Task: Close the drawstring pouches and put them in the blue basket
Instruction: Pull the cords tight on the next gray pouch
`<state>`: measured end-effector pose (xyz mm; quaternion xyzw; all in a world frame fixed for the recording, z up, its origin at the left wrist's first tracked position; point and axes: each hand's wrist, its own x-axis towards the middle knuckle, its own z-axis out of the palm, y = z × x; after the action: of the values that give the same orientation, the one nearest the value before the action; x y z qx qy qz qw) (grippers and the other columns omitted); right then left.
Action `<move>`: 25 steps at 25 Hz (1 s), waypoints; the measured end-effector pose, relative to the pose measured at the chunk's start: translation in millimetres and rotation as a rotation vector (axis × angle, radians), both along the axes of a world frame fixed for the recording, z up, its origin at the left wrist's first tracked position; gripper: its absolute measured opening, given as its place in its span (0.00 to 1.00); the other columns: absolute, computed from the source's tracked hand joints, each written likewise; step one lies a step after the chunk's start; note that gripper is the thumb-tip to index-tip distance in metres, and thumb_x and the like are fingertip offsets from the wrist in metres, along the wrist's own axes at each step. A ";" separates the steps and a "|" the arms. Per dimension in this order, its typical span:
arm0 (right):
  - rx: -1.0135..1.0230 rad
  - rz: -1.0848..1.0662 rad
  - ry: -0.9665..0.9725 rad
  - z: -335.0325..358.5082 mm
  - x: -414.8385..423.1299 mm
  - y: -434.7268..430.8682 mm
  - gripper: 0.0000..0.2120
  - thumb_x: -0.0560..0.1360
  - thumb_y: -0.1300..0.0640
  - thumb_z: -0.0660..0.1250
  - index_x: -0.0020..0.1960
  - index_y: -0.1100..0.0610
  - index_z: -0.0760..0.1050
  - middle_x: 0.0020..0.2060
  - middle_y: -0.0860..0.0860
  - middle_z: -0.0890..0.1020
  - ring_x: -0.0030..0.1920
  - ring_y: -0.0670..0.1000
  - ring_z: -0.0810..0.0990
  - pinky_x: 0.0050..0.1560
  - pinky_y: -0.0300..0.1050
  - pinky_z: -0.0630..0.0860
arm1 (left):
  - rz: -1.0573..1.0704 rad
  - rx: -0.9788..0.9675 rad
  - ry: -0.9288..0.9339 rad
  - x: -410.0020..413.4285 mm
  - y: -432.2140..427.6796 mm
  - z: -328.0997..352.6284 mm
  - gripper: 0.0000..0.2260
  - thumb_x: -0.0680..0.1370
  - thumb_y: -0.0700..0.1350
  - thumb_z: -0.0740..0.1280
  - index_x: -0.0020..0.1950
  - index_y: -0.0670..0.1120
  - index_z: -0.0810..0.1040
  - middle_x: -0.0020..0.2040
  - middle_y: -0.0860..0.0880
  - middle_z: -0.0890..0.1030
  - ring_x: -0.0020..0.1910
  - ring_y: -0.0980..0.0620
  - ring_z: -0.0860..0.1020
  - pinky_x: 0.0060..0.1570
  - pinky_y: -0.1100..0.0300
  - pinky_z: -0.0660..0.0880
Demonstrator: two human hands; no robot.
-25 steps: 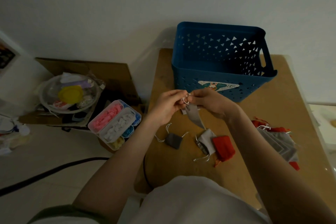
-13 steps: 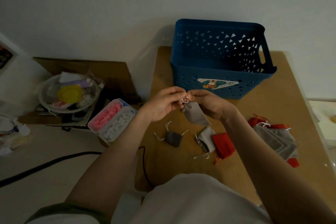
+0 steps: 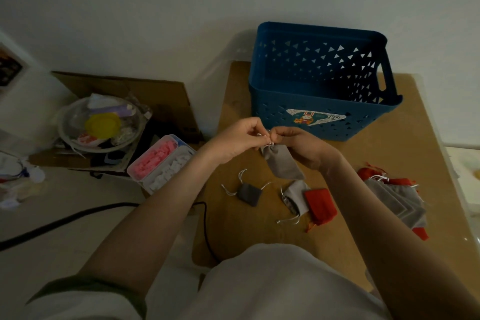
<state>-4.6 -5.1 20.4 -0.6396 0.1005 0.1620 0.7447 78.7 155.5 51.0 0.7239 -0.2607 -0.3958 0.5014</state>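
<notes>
A grey drawstring pouch (image 3: 281,162) hangs above the table in front of the blue basket (image 3: 322,104). My left hand (image 3: 237,140) and my right hand (image 3: 301,145) meet at its gathered top, each pinching the white cord there. On the table below lie a small dark grey pouch (image 3: 250,194), a light grey pouch (image 3: 296,196) and a red pouch (image 3: 320,205). A pile of grey and red pouches (image 3: 394,197) sits at the right. The basket's inside looks dark and I see nothing in it.
The brown table (image 3: 389,153) ends at a left edge near my left arm. On the floor to the left stand a compartment box with pink and white pieces (image 3: 162,163), a bowl of clutter (image 3: 101,125), flat cardboard (image 3: 145,88) and a black cable (image 3: 78,218).
The pouch's mouth has drawn tighter between my hands, and the pouch body has swung down to the right. Both hands have stayed in front of the basket.
</notes>
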 end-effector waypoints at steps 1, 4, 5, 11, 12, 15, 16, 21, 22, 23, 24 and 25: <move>-0.062 0.004 0.010 1.4 0.8 0.5 0.09 0.80 0.60 0.57 0.43 0.57 0.74 0.39 0.53 0.77 0.41 0.49 0.75 0.47 0.41 0.71 | -0.027 0.044 -0.098 -1.2 -0.2 0.3 0.05 0.76 0.39 0.68 0.43 0.46 0.74 0.39 0.51 0.76 0.37 0.60 0.75 0.39 0.66 0.72; -0.272 0.019 0.045 -3.9 3.8 4.0 0.09 0.81 0.60 0.57 0.46 0.57 0.75 0.41 0.52 0.78 0.45 0.50 0.75 0.50 0.43 0.70 | -0.111 0.211 -0.419 -5.2 -4.6 -1.3 0.06 0.76 0.41 0.67 0.48 0.46 0.70 0.40 0.51 0.74 0.38 0.56 0.73 0.37 0.62 0.70; -0.319 0.015 0.056 -5.9 4.1 6.2 0.09 0.81 0.60 0.58 0.47 0.57 0.75 0.41 0.52 0.78 0.44 0.50 0.75 0.48 0.43 0.69 | -0.138 0.251 -0.505 -7.9 -7.0 -1.7 0.07 0.76 0.41 0.66 0.49 0.46 0.69 0.41 0.51 0.73 0.39 0.54 0.73 0.36 0.62 0.69; -0.304 -0.173 0.173 -3.7 3.7 11.4 0.14 0.82 0.55 0.57 0.38 0.55 0.71 0.28 0.49 0.66 0.26 0.45 0.60 0.27 0.37 0.57 | -0.064 0.287 -0.899 -24.1 -21.4 -16.6 0.08 0.79 0.41 0.61 0.57 0.43 0.67 0.46 0.48 0.72 0.43 0.51 0.73 0.38 0.61 0.67; -0.279 -0.198 0.201 -2.2 3.8 11.9 0.16 0.82 0.54 0.56 0.37 0.55 0.70 0.27 0.49 0.65 0.25 0.45 0.59 0.25 0.37 0.56 | -0.034 0.249 -0.930 -25.6 -23.6 -20.1 0.07 0.79 0.40 0.61 0.57 0.42 0.68 0.48 0.46 0.74 0.45 0.50 0.74 0.40 0.61 0.67; -0.240 -0.247 0.251 -1.9 4.4 13.4 0.20 0.82 0.49 0.55 0.34 0.55 0.66 0.25 0.49 0.64 0.23 0.45 0.58 0.22 0.37 0.55 | -0.015 0.157 -0.972 -28.7 -26.6 -27.0 0.06 0.78 0.37 0.62 0.54 0.41 0.71 0.52 0.43 0.77 0.51 0.47 0.75 0.47 0.59 0.70; -0.218 -0.262 0.258 -2.4 4.4 13.1 0.21 0.82 0.47 0.54 0.33 0.54 0.65 0.24 0.48 0.64 0.23 0.45 0.58 0.23 0.38 0.54 | -0.020 0.127 -0.993 -30.3 -25.7 -28.3 0.06 0.78 0.37 0.63 0.54 0.41 0.71 0.52 0.43 0.77 0.51 0.47 0.75 0.47 0.60 0.70; -0.176 -0.178 0.198 -3.0 -3.5 5.8 0.14 0.81 0.59 0.56 0.37 0.57 0.71 0.28 0.50 0.68 0.25 0.45 0.62 0.23 0.36 0.58 | -0.121 0.002 -1.281 -31.5 -16.4 -41.0 0.09 0.71 0.37 0.71 0.48 0.42 0.74 0.42 0.45 0.79 0.40 0.49 0.78 0.40 0.59 0.73; -0.150 -0.174 0.180 -3.3 -4.3 4.9 0.14 0.81 0.62 0.56 0.39 0.57 0.72 0.29 0.50 0.70 0.26 0.45 0.63 0.23 0.36 0.59 | -0.124 0.007 -1.298 -30.8 -15.7 -43.2 0.09 0.71 0.37 0.71 0.48 0.42 0.74 0.42 0.45 0.79 0.40 0.49 0.78 0.41 0.59 0.74; -0.127 -0.181 0.171 -4.0 -4.5 3.7 0.13 0.81 0.63 0.55 0.40 0.58 0.73 0.30 0.51 0.70 0.27 0.45 0.64 0.23 0.35 0.60 | -0.117 0.011 -1.308 -30.1 -15.3 -43.8 0.10 0.71 0.37 0.71 0.49 0.42 0.75 0.42 0.45 0.79 0.40 0.49 0.78 0.41 0.59 0.75; -0.109 -0.194 0.170 -4.0 -4.8 3.0 0.13 0.81 0.64 0.55 0.41 0.59 0.73 0.31 0.52 0.70 0.27 0.45 0.65 0.24 0.35 0.61 | -0.105 0.010 -1.319 -29.6 -15.4 -44.4 0.10 0.71 0.37 0.72 0.50 0.42 0.75 0.42 0.45 0.80 0.40 0.49 0.79 0.41 0.58 0.75; -0.099 -0.206 0.169 -4.2 -4.5 2.9 0.12 0.81 0.64 0.55 0.42 0.59 0.73 0.31 0.52 0.71 0.28 0.45 0.66 0.25 0.35 0.62 | -0.097 0.007 -1.324 -29.5 -15.5 -44.7 0.10 0.71 0.36 0.72 0.50 0.41 0.76 0.42 0.45 0.80 0.40 0.49 0.79 0.41 0.58 0.76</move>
<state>-9.1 -2.2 16.2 -0.6457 0.2360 0.1326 0.7140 49.2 140.1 6.3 0.8034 -0.5445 0.1096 0.2146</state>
